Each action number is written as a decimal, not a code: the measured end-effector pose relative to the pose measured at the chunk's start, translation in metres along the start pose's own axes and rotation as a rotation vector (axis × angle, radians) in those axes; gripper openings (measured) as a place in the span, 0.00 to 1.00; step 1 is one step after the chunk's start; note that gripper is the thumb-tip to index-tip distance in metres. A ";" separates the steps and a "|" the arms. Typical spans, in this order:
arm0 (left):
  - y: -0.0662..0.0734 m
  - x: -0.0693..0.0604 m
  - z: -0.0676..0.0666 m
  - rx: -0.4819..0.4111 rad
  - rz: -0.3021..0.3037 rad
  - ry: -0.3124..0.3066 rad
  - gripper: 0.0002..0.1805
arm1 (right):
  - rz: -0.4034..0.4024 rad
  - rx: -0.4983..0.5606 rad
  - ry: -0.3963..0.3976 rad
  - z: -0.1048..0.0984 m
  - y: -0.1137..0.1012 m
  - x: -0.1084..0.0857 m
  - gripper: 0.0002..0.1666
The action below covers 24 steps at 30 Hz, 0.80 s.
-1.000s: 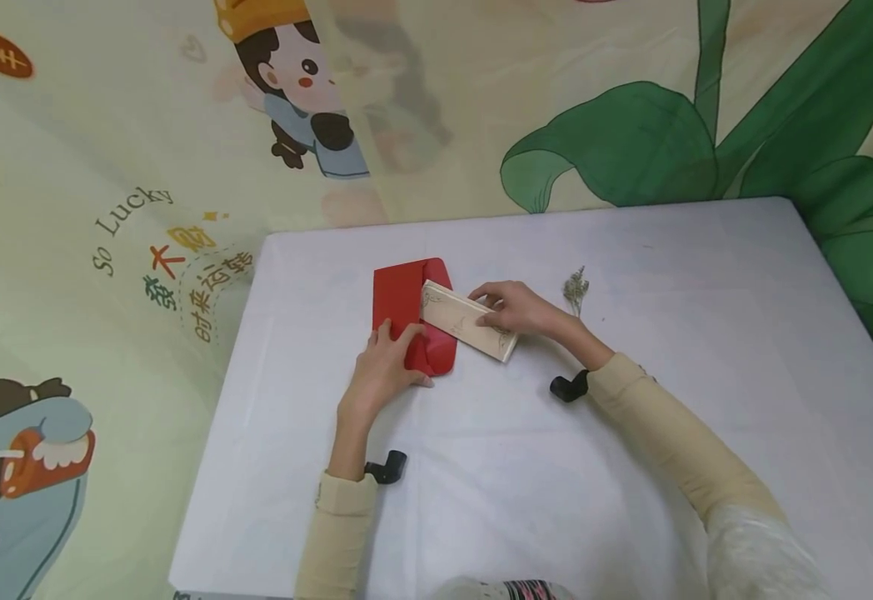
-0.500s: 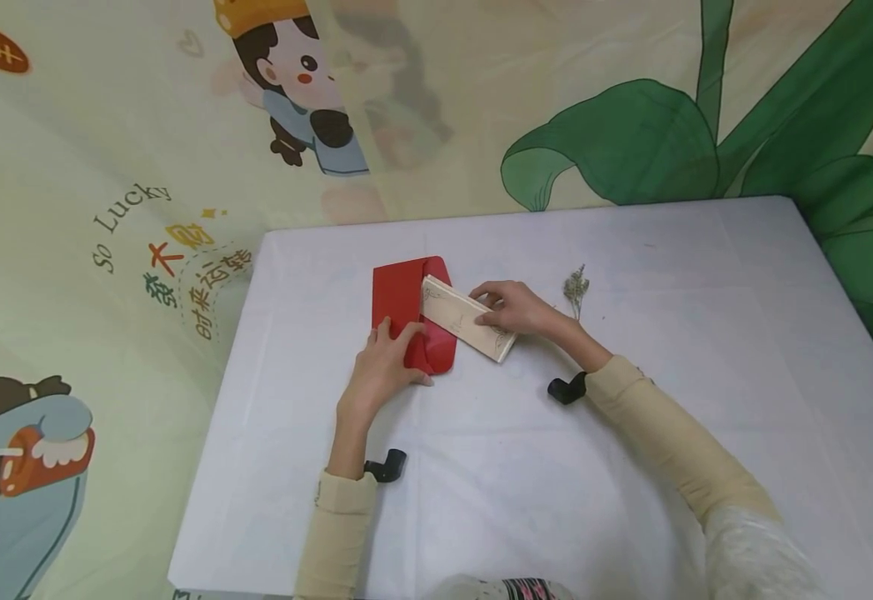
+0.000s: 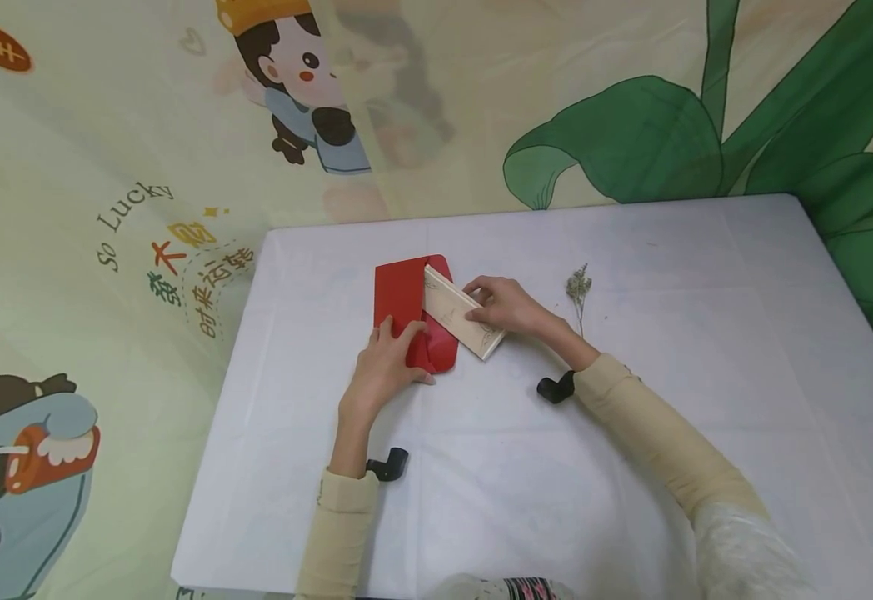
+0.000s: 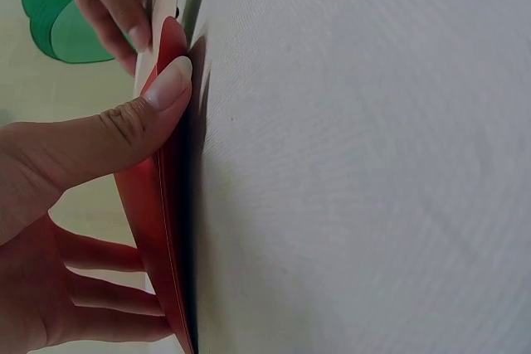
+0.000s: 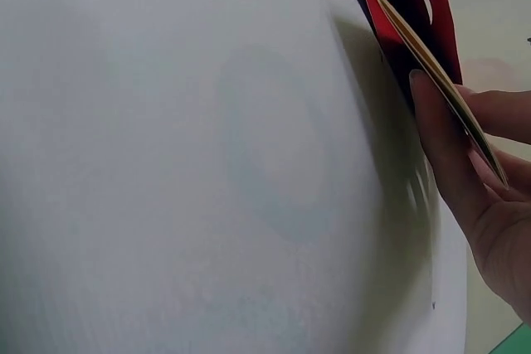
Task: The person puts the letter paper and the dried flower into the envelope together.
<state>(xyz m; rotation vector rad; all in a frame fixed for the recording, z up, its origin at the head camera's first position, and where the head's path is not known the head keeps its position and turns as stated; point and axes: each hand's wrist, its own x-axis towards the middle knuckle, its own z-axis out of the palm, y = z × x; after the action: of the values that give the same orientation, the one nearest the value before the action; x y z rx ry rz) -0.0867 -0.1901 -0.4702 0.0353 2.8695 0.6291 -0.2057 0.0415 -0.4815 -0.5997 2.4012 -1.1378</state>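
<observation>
A red envelope (image 3: 399,292) lies on the white table with its flap side to the right. My left hand (image 3: 382,367) holds its lower part, the thumb at the near edge and the fingers spread over the front; the left wrist view shows the thumb on the red paper (image 4: 149,205). A folded cream card (image 3: 451,310) slants at the envelope's opening, its upper left end at the mouth. My right hand (image 3: 507,307) pinches the card near its right end. In the right wrist view the card (image 5: 440,76) is seen edge-on between thumb and fingers.
A small dried flower sprig (image 3: 578,287) lies on the white table (image 3: 706,333) to the right of my right hand. Behind the table hangs a printed cloth (image 3: 444,100) with cartoon figures and green leaves. Black wrist devices (image 3: 387,465) show at both wrists.
My right hand has moved slightly left with the card, whose slant is a little steeper and whose upper end sits higher at the envelope's opening. My left hand has stayed on the envelope.
</observation>
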 end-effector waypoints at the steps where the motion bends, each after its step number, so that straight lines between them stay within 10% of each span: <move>1: 0.000 0.000 0.000 0.001 0.003 0.001 0.44 | 0.003 0.002 0.003 0.001 0.000 0.001 0.27; 24: 0.001 -0.001 -0.002 0.020 -0.005 -0.006 0.47 | 0.079 0.137 0.096 0.032 -0.019 0.008 0.28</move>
<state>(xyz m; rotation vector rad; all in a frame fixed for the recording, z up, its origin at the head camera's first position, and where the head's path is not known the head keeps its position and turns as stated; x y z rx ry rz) -0.0863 -0.1897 -0.4679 0.0334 2.8690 0.5987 -0.1916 0.0067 -0.4865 -0.4104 2.3782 -1.3112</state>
